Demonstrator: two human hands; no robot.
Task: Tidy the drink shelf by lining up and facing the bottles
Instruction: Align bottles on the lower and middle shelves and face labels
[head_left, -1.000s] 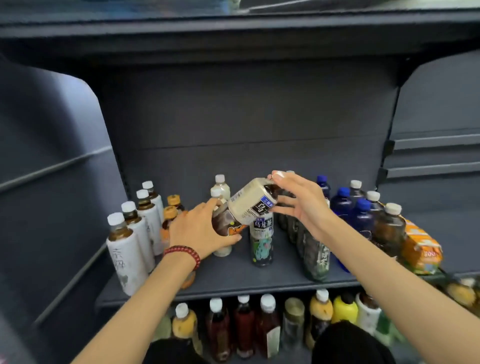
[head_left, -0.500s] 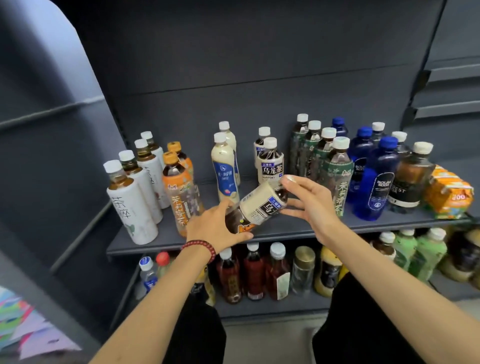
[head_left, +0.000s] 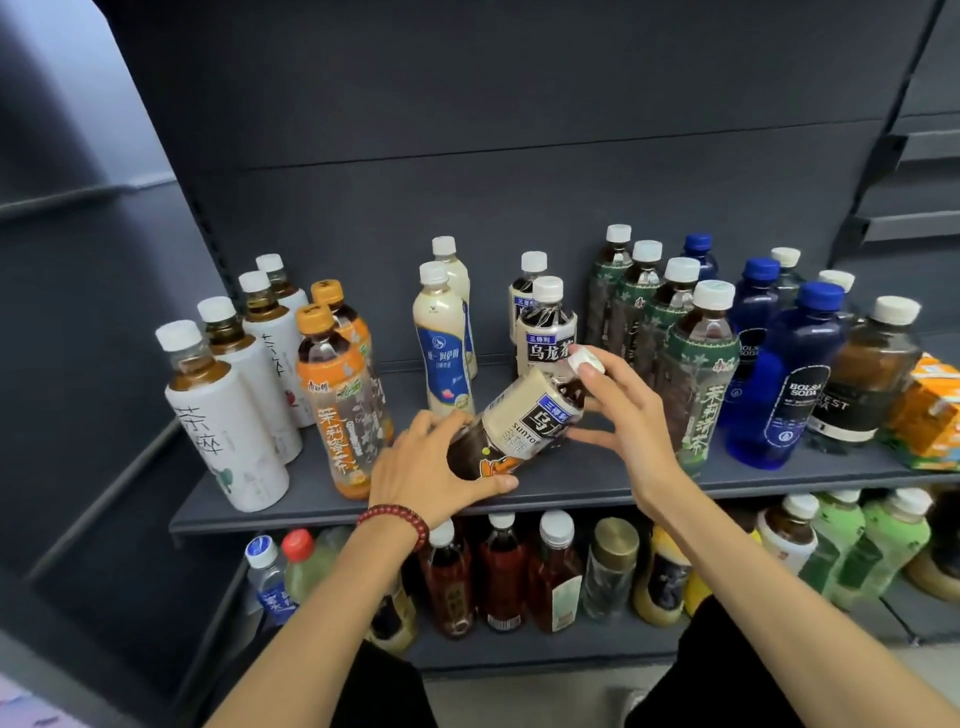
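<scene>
Cream-labelled oolong tea bottle, tilted above shelf front

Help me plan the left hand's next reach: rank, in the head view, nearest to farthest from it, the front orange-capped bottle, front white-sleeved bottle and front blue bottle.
1. Front orange-capped bottle, just left of the left hand holding the tilted tea bottle.
2. Front white-sleeved bottle, at the shelf's left end.
3. Front blue bottle, far right.

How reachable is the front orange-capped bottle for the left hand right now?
Likely yes, once freed: the left hand grips the base of the tilted oolong bottle. The orange-capped bottle stands right beside it at the shelf front, nothing between them.
</scene>
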